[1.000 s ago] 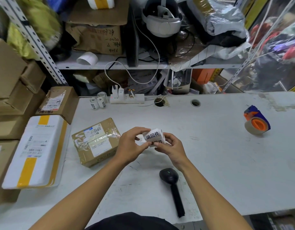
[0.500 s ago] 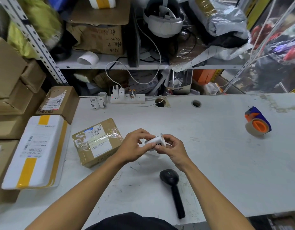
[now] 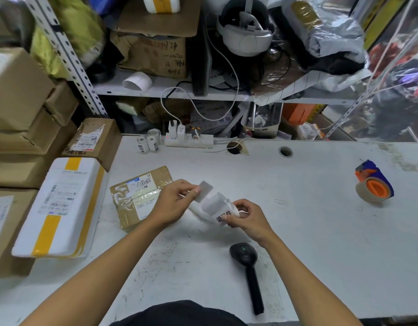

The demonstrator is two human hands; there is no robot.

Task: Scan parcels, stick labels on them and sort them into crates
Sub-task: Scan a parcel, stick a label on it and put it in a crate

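My right hand (image 3: pixel 246 216) grips a small white label roll (image 3: pixel 218 208) printed with black characters, held just above the white table (image 3: pixel 297 220). My left hand (image 3: pixel 173 203) pinches one peeled label (image 3: pixel 204 191) lifted off the roll, its blank side facing me. A small brown cardboard parcel (image 3: pixel 135 196) wrapped in clear tape lies directly left of my left hand. A black handheld scanner (image 3: pixel 248 267) lies on the table below my right hand, untouched.
A white parcel with yellow stripes (image 3: pixel 62 205) and stacked cardboard boxes (image 3: pixel 19 128) fill the left side. Spare label rolls (image 3: pixel 149 143) and a power strip (image 3: pixel 189 140) sit at the table's back. An orange and blue tape dispenser (image 3: pixel 374 182) lies at the right.
My hands were together on the roll; now they have drawn apart, and my left hand has peeled a label off and lifted it up and left.
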